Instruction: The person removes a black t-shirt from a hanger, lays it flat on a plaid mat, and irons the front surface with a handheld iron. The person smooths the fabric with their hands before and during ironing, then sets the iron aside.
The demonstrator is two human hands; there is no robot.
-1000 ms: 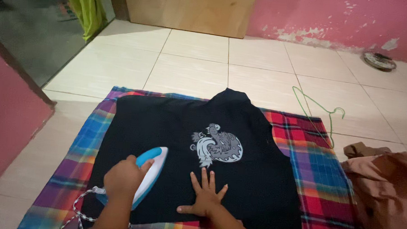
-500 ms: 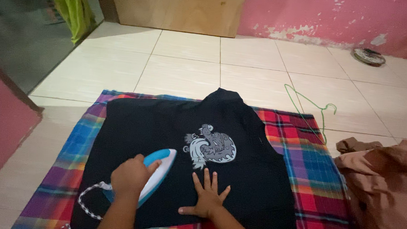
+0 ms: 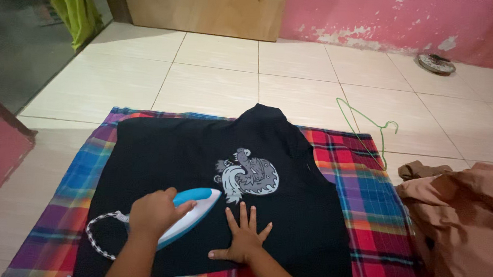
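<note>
Blue-and-white electric iron (image 3: 192,214) gripped in left hand (image 3: 154,213), nose toward grey print (image 3: 247,175); right hand (image 3: 244,238) flat, open on black shirt (image 3: 202,148).

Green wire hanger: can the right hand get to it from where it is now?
Probably yes, with a stretch. The right hand lies flat on the black shirt, holding nothing; only shirt, plaid blanket and floor tile lie between it and the hanger.

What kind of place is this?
Probably a room in a home: a cream tiled floor, a peeling pink painted wall, and a black printed shirt spread on a plaid cloth for ironing.
</note>
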